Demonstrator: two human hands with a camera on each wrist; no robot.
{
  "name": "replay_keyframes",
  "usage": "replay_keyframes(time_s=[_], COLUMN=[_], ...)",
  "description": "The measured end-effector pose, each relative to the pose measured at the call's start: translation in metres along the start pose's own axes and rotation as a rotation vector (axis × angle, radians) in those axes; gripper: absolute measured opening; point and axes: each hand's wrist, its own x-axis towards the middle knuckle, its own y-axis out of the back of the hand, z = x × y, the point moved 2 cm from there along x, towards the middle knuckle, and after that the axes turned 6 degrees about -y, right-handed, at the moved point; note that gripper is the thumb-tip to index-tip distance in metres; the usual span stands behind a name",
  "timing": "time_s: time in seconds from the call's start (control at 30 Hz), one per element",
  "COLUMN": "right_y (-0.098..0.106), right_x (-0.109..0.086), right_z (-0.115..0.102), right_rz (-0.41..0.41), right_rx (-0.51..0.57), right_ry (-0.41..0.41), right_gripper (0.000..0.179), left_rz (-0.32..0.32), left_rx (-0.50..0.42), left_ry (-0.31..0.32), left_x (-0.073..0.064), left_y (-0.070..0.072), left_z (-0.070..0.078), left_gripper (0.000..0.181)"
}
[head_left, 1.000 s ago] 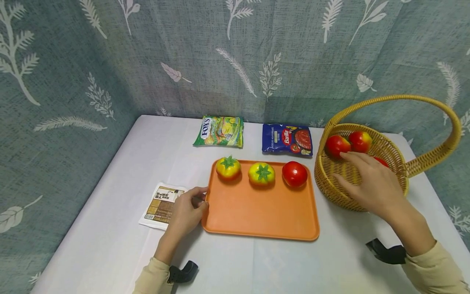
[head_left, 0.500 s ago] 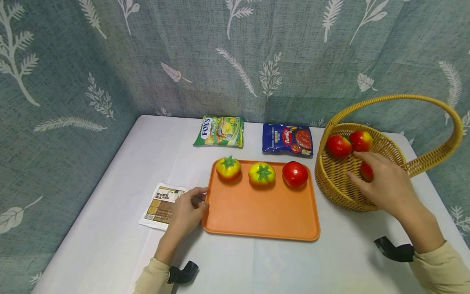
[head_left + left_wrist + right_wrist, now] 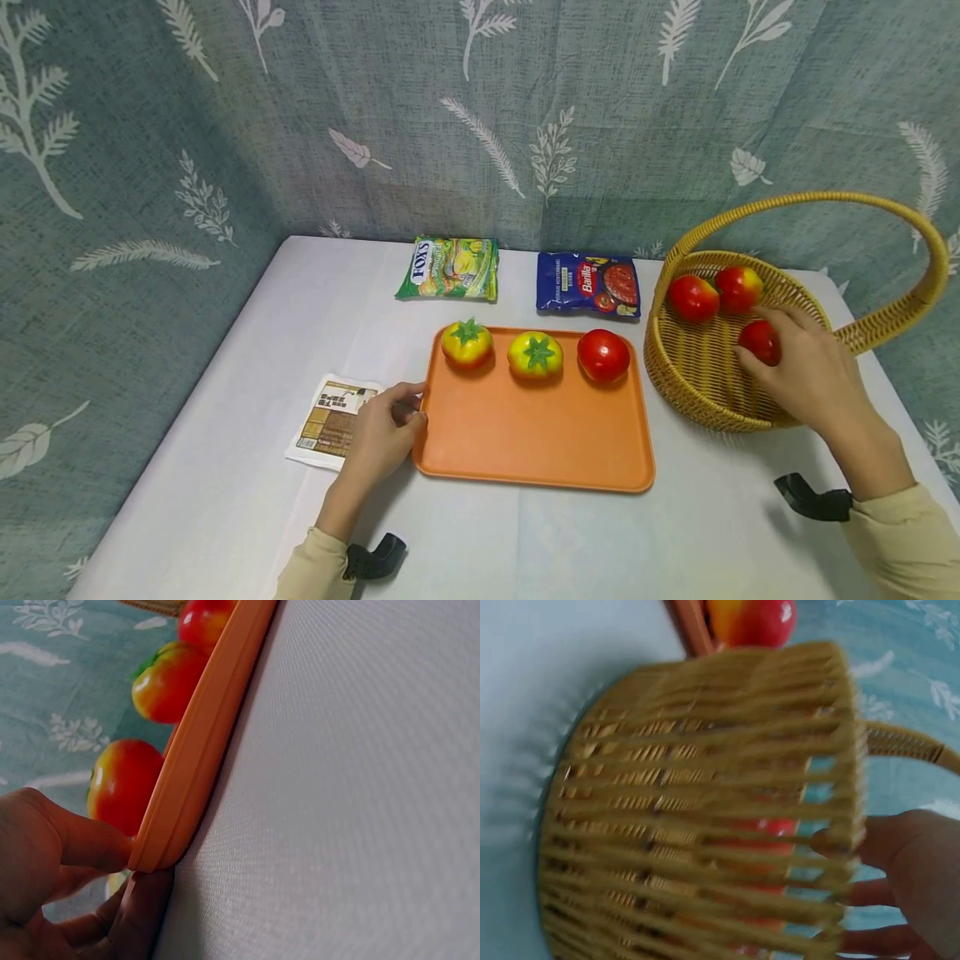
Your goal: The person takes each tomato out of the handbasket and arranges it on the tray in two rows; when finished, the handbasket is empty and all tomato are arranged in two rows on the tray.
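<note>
My left hand [image 3: 385,429] pinches the left edge of the orange tray [image 3: 525,442], its fingers at the rim [image 3: 154,851] in the left wrist view. On the tray's far side sit two yellow-red tomatoes with green tops, one left [image 3: 467,344] and one middle [image 3: 536,355], and a red tomato [image 3: 603,356]. My right hand [image 3: 810,371] reaches into the wicker basket [image 3: 678,387], thumb and fingers spread around a red tomato [image 3: 760,341]. In the right wrist view the fingertips appear slightly apart from the red fruit behind the weave; contact is hard to tell.
Two more red-yellow tomatoes [image 3: 693,298] lie in the basket's far part. The basket's tall handle [image 3: 933,258] arches to the right. A green Fox's bag [image 3: 450,268] and a blue Barilla pouch [image 3: 588,285] lie behind the tray. A white-brown packet [image 3: 330,421] lies beside my left hand.
My right hand has shifted rightward inside the basket, and more of the red tomato now shows between thumb and fingers. My left hand and the tray have stayed put.
</note>
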Motion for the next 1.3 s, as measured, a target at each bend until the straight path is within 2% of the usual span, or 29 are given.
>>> replay_keyframes(time_s=[0.17,0.4,0.7,1.3], right_y=[-0.006,-0.013,-0.021,-0.027], right_x=[0.005,0.010,0.015,0.014], right_z=[0.012,0.022,0.036,0.044], right_rz=[-0.045,-0.056,-0.112,-0.134], right_rx=[-0.033,-0.049,-0.039,0.006], right_ry=[-0.047,-0.043,-0.073,-0.075], right_gripper=[0.062,0.063,0.066,0.071], left_rz=[0.005,0.011,0.013,0.015], left_rx=[-0.005,0.001,-0.005,-0.005], left_ry=[-0.007,0.004,-0.005,-0.011], left_x=[0.000,-0.001,-0.001,-0.001], left_y=[0.000,0.000,0.001,-0.001], left_z=[0.000,0.000,0.001,0.001], left_gripper=[0.044,0.043,0.042,0.043])
